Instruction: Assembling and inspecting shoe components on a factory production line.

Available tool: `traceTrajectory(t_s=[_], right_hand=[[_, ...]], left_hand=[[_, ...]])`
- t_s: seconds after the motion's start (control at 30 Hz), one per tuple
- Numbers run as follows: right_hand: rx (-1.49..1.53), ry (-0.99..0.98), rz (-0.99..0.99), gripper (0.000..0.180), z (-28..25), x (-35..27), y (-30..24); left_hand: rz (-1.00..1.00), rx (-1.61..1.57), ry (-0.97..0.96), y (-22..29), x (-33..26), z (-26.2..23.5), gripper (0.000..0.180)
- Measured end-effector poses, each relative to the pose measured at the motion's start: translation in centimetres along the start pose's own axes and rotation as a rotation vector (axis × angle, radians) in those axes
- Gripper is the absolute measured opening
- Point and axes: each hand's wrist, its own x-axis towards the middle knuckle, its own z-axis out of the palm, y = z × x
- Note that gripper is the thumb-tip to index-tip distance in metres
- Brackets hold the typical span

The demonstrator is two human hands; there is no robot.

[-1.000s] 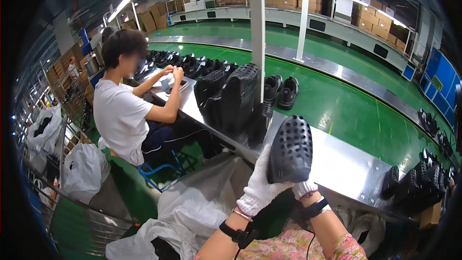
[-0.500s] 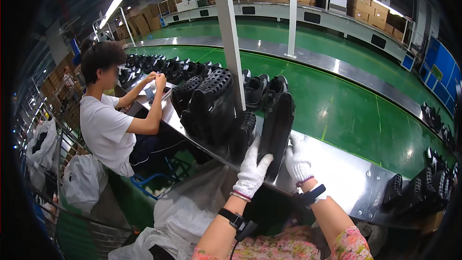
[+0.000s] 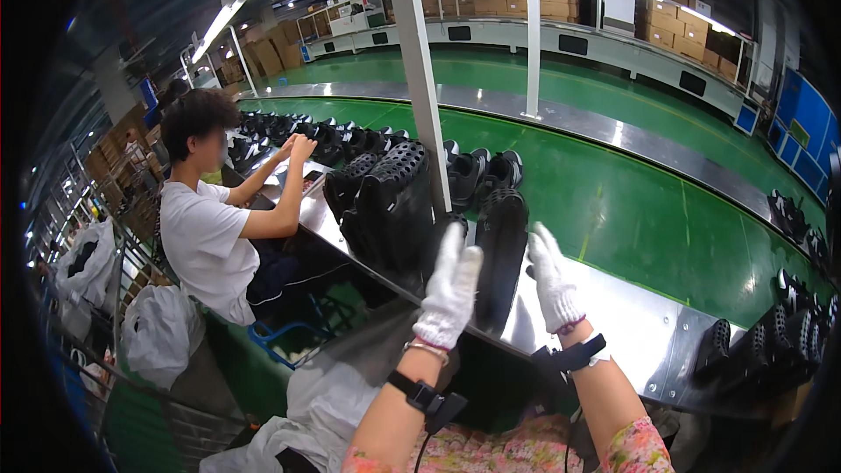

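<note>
A tall black stack with a knobbly top (image 3: 503, 250), apparently made of shoe-shaped pieces, stands upright on the metal bench (image 3: 604, 320). My left hand (image 3: 452, 285), in a white knit glove, is on its left side with straight fingers pointing up. On its other side my right hand (image 3: 552, 280), gloved the same way, has its fingers extended and does not grip anything. Whether the left fingertips touch the stack, I cannot tell. Left of my hands, larger black stacks with perforated tops (image 3: 385, 201) stand close together. Behind the stack sit black shoes (image 3: 484, 175).
A white post (image 3: 413, 61) rises by the stacks. At the left, a co-worker in a white shirt (image 3: 206, 236) sits at the bench with hands raised, near rows of black shoes (image 3: 337, 140). More black perforated pieces (image 3: 766, 346) stand at the right end. White plastic bags (image 3: 328, 412) lie below.
Both my hands have come off the black stack, their fingers straightening upward. The stack, tilted toward me before, now stands upright on the bench. The co-worker's hands remain raised together.
</note>
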Motion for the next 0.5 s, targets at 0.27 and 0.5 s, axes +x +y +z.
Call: traceTrajectory(t_s=[0.27, 0.5], right_hand=[[-0.089, -0.046, -0.045, 0.07, 1.0, -1.8, -1.5], [-0.067, 0.077, -0.27, 0.064, 3.1, -2.2, -5.3]], left_hand=[[0.118, 0.079, -0.109, -0.4, -0.9, 2.0, 0.068], [0.248, -0.012, -0.061, 1.1, 0.1, 0.0, 0.064]])
